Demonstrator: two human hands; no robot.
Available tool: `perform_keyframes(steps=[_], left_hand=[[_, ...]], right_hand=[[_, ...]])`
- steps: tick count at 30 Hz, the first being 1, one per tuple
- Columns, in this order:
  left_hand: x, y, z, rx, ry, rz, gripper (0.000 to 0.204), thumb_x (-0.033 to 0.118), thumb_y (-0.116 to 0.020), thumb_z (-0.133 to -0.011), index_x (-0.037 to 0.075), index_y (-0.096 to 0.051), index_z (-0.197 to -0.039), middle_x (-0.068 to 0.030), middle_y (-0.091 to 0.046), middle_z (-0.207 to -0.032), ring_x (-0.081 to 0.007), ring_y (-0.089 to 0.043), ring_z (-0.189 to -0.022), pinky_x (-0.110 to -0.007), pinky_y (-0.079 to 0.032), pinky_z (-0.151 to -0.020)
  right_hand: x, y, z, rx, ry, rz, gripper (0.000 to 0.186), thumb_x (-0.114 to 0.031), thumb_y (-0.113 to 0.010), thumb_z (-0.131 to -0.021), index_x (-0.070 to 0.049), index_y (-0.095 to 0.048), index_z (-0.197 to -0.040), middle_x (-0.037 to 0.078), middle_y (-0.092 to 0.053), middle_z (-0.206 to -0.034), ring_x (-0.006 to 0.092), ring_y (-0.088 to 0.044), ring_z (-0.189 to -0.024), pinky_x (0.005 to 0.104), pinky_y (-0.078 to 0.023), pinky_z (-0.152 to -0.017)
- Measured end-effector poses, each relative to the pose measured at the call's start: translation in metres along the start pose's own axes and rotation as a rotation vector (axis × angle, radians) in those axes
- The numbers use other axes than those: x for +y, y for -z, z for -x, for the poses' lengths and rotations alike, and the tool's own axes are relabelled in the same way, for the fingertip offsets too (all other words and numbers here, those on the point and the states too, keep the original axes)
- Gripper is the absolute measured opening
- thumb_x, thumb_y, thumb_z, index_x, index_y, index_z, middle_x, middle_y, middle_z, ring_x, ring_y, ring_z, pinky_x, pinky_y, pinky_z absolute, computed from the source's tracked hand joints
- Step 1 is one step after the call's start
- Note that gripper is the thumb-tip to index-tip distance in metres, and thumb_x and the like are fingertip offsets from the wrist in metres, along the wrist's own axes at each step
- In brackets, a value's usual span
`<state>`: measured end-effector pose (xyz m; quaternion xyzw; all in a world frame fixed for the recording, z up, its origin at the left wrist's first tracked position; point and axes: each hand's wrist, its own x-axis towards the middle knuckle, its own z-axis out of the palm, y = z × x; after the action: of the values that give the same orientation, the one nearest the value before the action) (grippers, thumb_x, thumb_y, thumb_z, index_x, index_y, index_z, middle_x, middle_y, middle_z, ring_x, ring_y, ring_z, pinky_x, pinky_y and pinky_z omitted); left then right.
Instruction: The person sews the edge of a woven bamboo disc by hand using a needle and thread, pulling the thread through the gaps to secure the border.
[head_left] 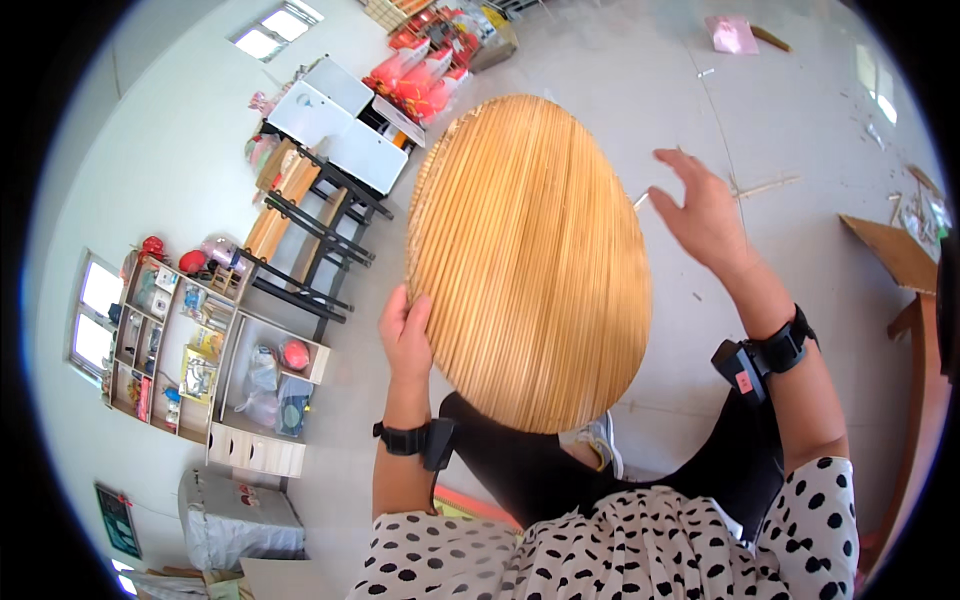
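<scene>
Wooden shelf (256, 451), red bags (422, 92), pink bag (732, 35)

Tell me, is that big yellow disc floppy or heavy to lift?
The yellow disc is probably stiff: it looks flat, gripped at its edge by the left hand. Its thin strips suggest it's light for its size.

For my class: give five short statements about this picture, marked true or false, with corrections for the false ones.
1. The left hand holds the ribbed straw-coloured board by its edge. True.
2. The right hand also grips the board. False: it is raised beside the board, apart from it, fingers spread.
3. Both wrists wear black bands. True.
4. The sleeves are plain black. False: they are white with black spots.
5. The shelf unit with drawers stands on the picture's left side. True.
</scene>
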<state>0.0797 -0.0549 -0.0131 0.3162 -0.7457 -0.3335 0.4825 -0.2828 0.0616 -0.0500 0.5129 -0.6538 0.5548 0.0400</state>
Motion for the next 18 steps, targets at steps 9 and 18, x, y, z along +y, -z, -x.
perform_keyframes(steps=[9, 18], left_hand=[[0.031, -0.006, 0.018, -0.066, -0.052, 0.027, 0.021, 0.006, -0.051, -0.087, -0.006, -0.058, -0.102, -0.0024, -0.059, -0.088, -0.0080, -0.051, -0.079, -0.022, -0.043, -0.073], [0.050, -0.034, 0.025, -0.386, -0.123, -0.188, 0.037, 0.021, -0.055, -0.082, -0.009, -0.061, -0.104, -0.0071, -0.063, -0.092, -0.0127, -0.056, -0.085, -0.027, -0.044, -0.077]], right_hand=[[0.073, 0.001, -0.035, 0.040, -0.584, -0.222, 0.060, -0.034, -0.057, -0.092, 0.000, -0.045, -0.139, 0.023, -0.049, -0.139, 0.0366, -0.049, -0.127, 0.0409, -0.040, -0.104], [0.133, 0.021, -0.049, 0.350, -0.676, -0.537, 0.066, -0.051, -0.046, -0.094, 0.000, -0.051, -0.136, 0.023, -0.048, -0.141, 0.0366, -0.042, -0.133, 0.0428, -0.034, -0.108]])
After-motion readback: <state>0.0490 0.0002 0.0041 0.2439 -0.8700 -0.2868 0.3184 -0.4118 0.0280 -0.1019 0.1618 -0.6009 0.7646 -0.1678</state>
